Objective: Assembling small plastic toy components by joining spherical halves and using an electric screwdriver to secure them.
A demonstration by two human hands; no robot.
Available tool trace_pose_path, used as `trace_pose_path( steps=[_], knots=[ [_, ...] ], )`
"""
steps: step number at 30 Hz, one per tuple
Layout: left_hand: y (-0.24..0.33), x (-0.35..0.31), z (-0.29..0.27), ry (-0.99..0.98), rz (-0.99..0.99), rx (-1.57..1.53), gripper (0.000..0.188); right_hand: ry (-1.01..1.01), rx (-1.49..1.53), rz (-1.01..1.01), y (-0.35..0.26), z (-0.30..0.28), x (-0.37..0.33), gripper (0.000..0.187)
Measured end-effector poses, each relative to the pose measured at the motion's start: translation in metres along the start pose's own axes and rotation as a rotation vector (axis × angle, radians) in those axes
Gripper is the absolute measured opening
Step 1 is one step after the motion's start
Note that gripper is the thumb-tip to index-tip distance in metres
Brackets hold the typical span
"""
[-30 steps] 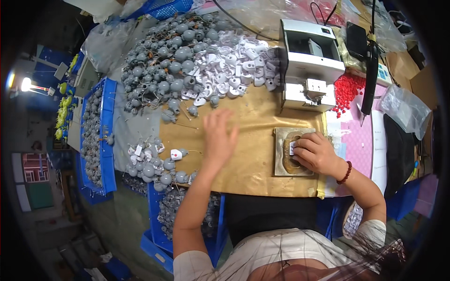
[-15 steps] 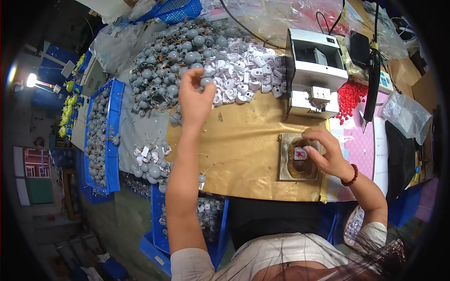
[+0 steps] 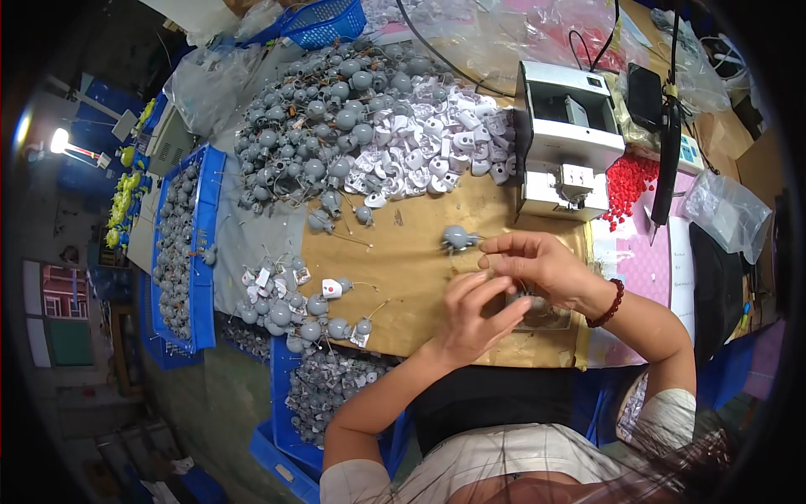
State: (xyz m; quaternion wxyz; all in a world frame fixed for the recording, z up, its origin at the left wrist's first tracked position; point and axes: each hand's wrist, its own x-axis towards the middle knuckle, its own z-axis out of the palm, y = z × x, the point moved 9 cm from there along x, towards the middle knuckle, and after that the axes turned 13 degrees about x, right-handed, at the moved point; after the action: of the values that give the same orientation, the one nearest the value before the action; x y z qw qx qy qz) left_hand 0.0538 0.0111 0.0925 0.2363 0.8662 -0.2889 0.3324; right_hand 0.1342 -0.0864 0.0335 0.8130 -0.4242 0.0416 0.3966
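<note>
The head view shows a grey ball part [image 3: 456, 237] above the brown mat [image 3: 395, 269], its narrow end pinched by the right hand [image 3: 550, 267], probably to leave the round end free. The left hand [image 3: 472, 317] meets it with fingers drawn close; whether they grip anything I cannot tell. Below, the metal block [image 3: 547, 319] sits mostly hidden, presumably placed within easy reach. Half a second earlier, the left hand was at the grey heap [image 3: 302, 126] and the right at the block.
</note>
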Motion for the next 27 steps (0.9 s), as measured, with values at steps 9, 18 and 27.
trace_pose_path(
  steps=[9, 18, 27],
  knots=[
    [-0.079, -0.002, 0.055, -0.339, -0.286, 0.05, 0.034, -0.188, -1.286, -0.744, -0.041, 0.059, -0.041, 0.043],
    [-0.071, 0.078, 0.004, -0.266, -0.288, -0.067, 0.039, 0.046, -1.392, -1.082, -0.11, 0.05, -0.073, 0.026],
    [-0.088, 0.016, 0.056, -0.527, -0.344, -0.14, 0.022, 0.042, -1.312, -0.969, -0.08, 0.019, -0.054, 0.026]
  ],
)
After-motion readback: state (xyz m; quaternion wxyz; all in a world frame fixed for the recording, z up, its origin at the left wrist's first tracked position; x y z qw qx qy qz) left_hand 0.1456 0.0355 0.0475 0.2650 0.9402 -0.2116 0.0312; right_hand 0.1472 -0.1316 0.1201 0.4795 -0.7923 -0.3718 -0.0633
